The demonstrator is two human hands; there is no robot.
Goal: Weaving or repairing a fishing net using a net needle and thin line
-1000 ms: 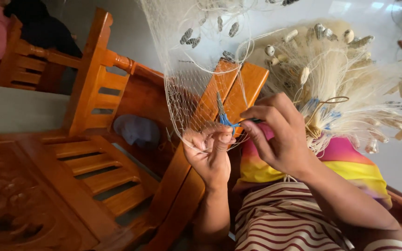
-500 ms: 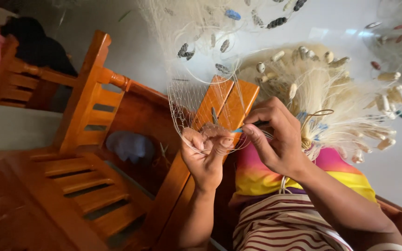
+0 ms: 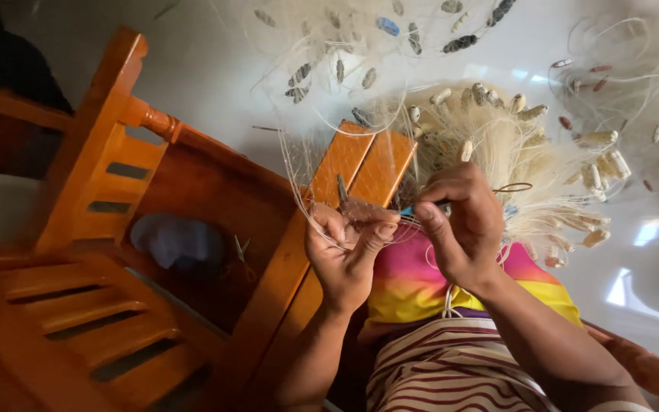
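Note:
A fine pale fishing net [image 3: 322, 114] hangs in front of me, strung with small oval floats. My left hand [image 3: 348, 255] pinches a fold of its mesh between thumb and fingers. My right hand [image 3: 459, 221] grips a thin blue netting needle [image 3: 408, 210], whose tip pokes out toward the left hand. The two hands almost touch over the orange wooden armrest [image 3: 364, 164]. A bundled heap of net with floats [image 3: 528, 152] lies behind my right hand.
A wooden chair [image 3: 108, 191] with slatted back stands at the left, a bluish cloth [image 3: 177, 240] and small scissors [image 3: 242, 255] on its seat. A pink-and-yellow cloth [image 3: 413, 286] and striped fabric [image 3: 451, 374] cover my lap. More net [image 3: 634, 84] lies on the white floor.
The view has shifted and closed in. My hands have stayed together on the net, the right one drawing the blue needle slightly right through the mesh.

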